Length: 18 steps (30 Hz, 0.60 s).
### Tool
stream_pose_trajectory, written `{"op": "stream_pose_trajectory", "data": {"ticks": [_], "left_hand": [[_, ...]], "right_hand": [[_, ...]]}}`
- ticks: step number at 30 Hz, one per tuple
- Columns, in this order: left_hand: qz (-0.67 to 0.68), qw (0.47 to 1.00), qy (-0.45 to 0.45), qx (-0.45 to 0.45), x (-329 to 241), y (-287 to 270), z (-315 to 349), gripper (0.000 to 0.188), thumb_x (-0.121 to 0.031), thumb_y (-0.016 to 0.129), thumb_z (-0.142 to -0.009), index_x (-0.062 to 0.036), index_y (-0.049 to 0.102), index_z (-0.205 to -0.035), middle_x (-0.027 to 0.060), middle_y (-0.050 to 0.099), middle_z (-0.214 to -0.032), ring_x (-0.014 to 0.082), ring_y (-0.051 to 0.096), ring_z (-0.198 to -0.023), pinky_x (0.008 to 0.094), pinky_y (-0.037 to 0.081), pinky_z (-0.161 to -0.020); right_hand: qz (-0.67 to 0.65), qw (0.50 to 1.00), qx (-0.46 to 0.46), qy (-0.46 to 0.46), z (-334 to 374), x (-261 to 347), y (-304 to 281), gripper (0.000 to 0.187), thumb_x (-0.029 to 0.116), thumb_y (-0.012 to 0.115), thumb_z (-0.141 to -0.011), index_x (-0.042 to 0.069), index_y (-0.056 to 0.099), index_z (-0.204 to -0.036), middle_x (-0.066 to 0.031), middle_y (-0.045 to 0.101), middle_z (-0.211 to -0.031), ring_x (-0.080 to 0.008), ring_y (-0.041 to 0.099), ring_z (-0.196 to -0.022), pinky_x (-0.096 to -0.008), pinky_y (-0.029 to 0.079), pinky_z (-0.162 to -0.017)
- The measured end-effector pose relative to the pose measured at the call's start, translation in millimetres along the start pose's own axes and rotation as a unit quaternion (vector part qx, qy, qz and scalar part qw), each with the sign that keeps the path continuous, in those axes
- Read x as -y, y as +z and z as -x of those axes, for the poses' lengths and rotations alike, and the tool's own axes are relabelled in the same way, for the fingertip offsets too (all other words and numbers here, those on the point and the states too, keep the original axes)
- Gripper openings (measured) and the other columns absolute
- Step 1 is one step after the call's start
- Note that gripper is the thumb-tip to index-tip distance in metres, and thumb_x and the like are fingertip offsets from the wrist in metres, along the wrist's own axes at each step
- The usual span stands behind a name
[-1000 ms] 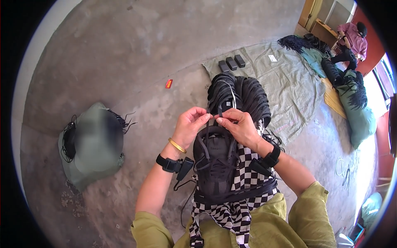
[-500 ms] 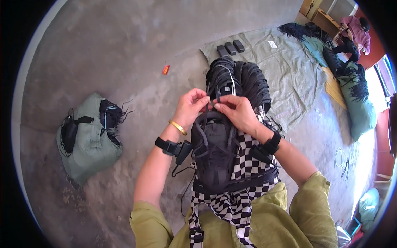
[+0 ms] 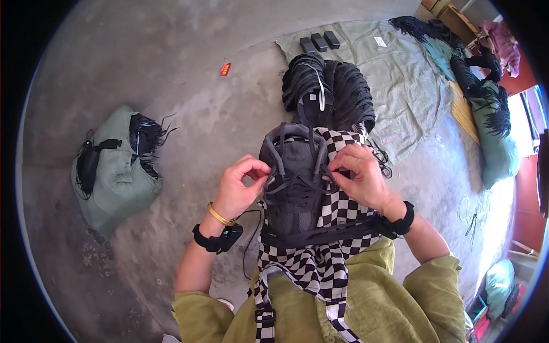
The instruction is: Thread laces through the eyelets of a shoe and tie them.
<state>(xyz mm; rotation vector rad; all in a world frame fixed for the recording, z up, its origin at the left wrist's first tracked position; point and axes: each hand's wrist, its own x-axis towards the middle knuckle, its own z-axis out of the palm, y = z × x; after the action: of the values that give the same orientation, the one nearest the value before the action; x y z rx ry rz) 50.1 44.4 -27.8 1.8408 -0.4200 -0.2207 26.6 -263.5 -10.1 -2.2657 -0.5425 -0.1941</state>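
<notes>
A dark grey lace-up shoe (image 3: 294, 166) lies on my lap over a black-and-white checkered apron (image 3: 343, 214), its opening at the far end. Grey shoelaces (image 3: 297, 186) cross over its tongue and spread out to both sides. At the shoe's left edge, my left hand (image 3: 243, 184) pinches a lace between thumb and index finger. My right hand (image 3: 361, 176) has the lace on the opposite side pinched in the same way. A black band (image 3: 320, 233) runs across the apron and the shoe's near end. The fingertips partly hide the lace ends.
Beyond the shoe sit black ribbed bundles (image 3: 351, 94) on a greenish sheet (image 3: 400, 108), with several black blocks (image 3: 319, 42) farther off. A stuffed green sack (image 3: 123, 183) rests at left. More sacks (image 3: 497, 157) and a person in pink (image 3: 500, 46) are at right.
Both hands have come down from above the shoe's opening and moved apart to its two sides. The laces, held upward before, now stretch sideways across the shoe.
</notes>
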Motion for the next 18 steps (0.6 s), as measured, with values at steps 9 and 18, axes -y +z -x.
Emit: {"op": "stream_pose_trajectory", "data": {"ticks": [9, 18], "left_hand": [[0.117, 0.992, 0.047, -0.025, -1, 13, 9, 0.033, 0.014, 0.060, -0.090, -0.0024, 0.073, -0.116, 0.0021, 0.061, -0.100, 0.0098, 0.060, -0.092, 0.0222, 0.047, -0.082], [-0.008, 0.989, 0.103, -0.106, -1, 28, 14, 0.021, 0.015, 0.071, -0.082, 0.0031, 0.070, -0.099, 0.0078, 0.061, -0.107, 0.0157, 0.063, -0.095, 0.0267, 0.053, -0.082]], "right_hand": [[-0.036, 0.999, -0.038, -0.003, 8, 5, 9, 0.018, 0.009, 0.082, -0.077, 0.009, 0.076, -0.095, -0.0020, 0.070, -0.095, -0.0210, 0.064, -0.089, -0.0342, 0.042, -0.081], [-0.033, 0.996, -0.072, -0.046, 6, 5, 18, 0.022, 0.002, 0.079, -0.074, 0.007, 0.074, -0.094, -0.0055, 0.071, -0.098, -0.0247, 0.065, -0.088, -0.0354, 0.047, -0.080]]}}
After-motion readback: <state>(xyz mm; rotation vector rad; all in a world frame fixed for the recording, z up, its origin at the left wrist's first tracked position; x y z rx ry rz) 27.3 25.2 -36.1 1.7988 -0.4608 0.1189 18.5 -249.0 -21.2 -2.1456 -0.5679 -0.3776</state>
